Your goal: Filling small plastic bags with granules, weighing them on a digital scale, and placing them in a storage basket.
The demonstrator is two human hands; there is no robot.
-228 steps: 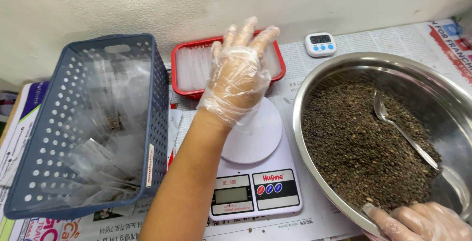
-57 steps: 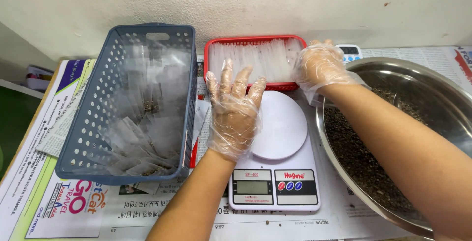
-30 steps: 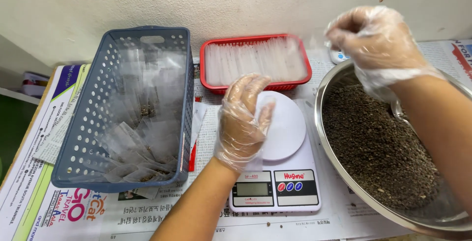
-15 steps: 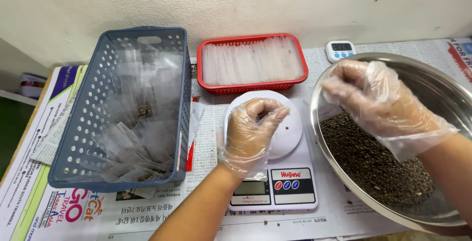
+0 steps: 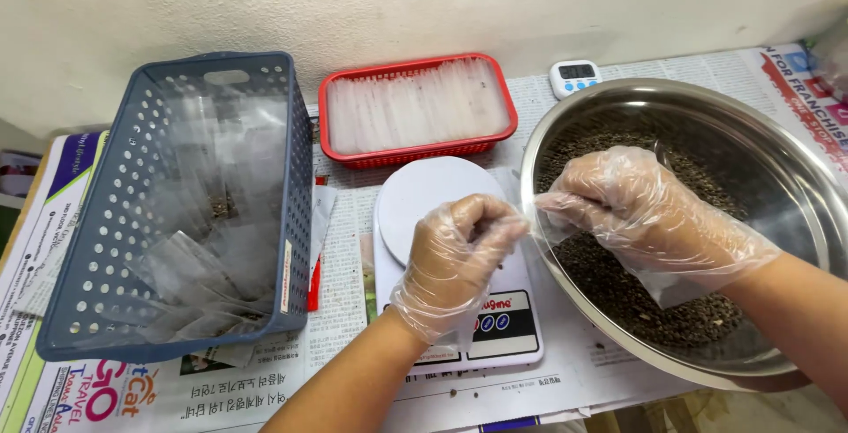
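**Two gloved hands meet over a white scale, a clear bag pinched between them**

Newspaper sheets (image 5: 548, 380) are spread across the whole work surface. A wide steel bowl (image 5: 795, 177) is set at three o'clock, its floor covered by dark, coarse dried grains (image 5: 618, 296). At nine o'clock a blue perforated plastic basket (image 5: 115, 221) is stood, and many small clear bags, some with a dark pinch of filling, are heaped inside it. A red tray (image 5: 415, 155) packed with flat empty clear sleeves is placed at twelve o'clock against the pale wall. Just below the tray, at the centre, a white digital scale (image 5: 415, 203) with a round platter is seen, its display partly covered by the left wrist. A small white timer (image 5: 574, 78) is laid at one o'clock, between the tray and the bowl's rim.

Both hands are covered by loose transparent gloves. The left hand (image 5: 455, 261) is curled narrowly over the scale, fingertips drawn together at the edge of a small clear bag (image 5: 543, 234). The right hand (image 5: 640, 212) is held over the bowl's nine o'clock rim, fingers closed on the same bag's opposite edge. The bag is thus suspended between the two hands, above the gap between scale and bowl; whether anything is inside it cannot be told.
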